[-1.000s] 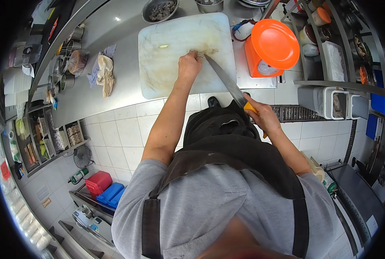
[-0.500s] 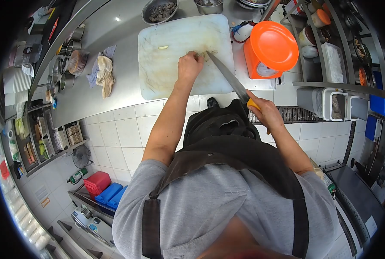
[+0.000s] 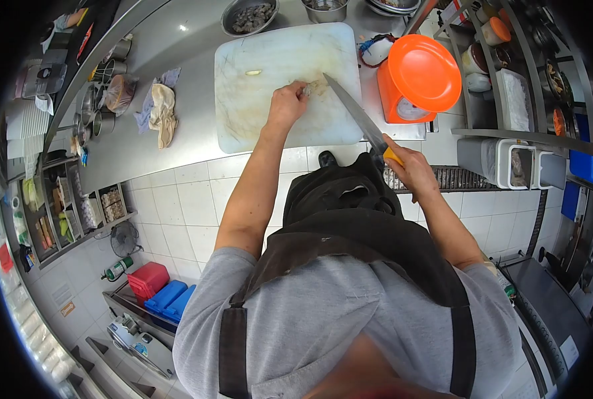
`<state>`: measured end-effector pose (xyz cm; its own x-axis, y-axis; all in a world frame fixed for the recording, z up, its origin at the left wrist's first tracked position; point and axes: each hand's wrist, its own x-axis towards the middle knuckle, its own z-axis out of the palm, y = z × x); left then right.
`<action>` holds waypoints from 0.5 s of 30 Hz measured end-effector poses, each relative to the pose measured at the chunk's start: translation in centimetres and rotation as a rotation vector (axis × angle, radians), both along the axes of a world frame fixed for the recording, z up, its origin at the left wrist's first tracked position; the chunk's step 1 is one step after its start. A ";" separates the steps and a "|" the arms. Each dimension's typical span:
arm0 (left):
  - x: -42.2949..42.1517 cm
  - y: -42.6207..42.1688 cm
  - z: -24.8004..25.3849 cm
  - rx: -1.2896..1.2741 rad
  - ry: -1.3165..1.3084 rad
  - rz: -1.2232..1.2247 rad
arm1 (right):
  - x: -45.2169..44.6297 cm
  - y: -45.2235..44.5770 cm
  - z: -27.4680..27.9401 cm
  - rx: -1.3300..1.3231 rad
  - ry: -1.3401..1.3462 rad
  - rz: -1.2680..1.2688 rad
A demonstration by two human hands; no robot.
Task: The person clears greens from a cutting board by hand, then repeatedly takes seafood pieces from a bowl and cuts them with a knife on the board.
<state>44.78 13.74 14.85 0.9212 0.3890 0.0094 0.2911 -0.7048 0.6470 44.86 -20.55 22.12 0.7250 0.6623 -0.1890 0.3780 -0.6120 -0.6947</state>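
My left hand (image 3: 288, 105) rests on the white cutting board (image 3: 243, 113), its fingers closed on a small greyish piece of food (image 3: 307, 90) whose kind I cannot make out. In my right hand (image 3: 413, 168) is a large kitchen knife (image 3: 357, 113), held by its yellow handle. The blade slants across the board's right side, its tip a little right of my left fingers and apart from them. Brownish wet residue (image 3: 318, 86) lies near the tip. Farther left on the board sits a small pale yellow piece (image 3: 253, 72).
Beyond the board stands a metal bowl (image 3: 250, 18) of greyish pieces, beside a metal pot (image 3: 325, 9). An orange weighing scale (image 3: 421, 73) is close on the right. Crumpled cloths (image 3: 162, 113) lie on the steel counter (image 3: 188, 100) at left. Shelves (image 3: 502, 126) rise at right.
My left hand has shifted slightly left and down, away from the knife tip, and the greyish piece now shows at its fingertips. The knife has stayed nearly in place.
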 end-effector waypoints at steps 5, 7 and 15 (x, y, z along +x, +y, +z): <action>0.0 -0.2 -0.1 0.010 -0.018 -0.029 | -0.2 1.0 0.5 0.053 -0.007 0.063; 0.0 -0.1 -0.3 0.022 -0.026 -0.034 | 0.3 1.8 0.7 -0.045 0.055 0.107; -2.0 0.7 0.4 -0.179 -0.044 -0.022 | 2.0 1.2 0.1 0.007 -0.085 0.044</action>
<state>42.77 14.44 15.29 0.9298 0.3676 -0.0177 0.2452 -0.5831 0.7745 46.90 -19.32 22.23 0.7082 0.6951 -0.1235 0.4622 -0.5887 -0.6632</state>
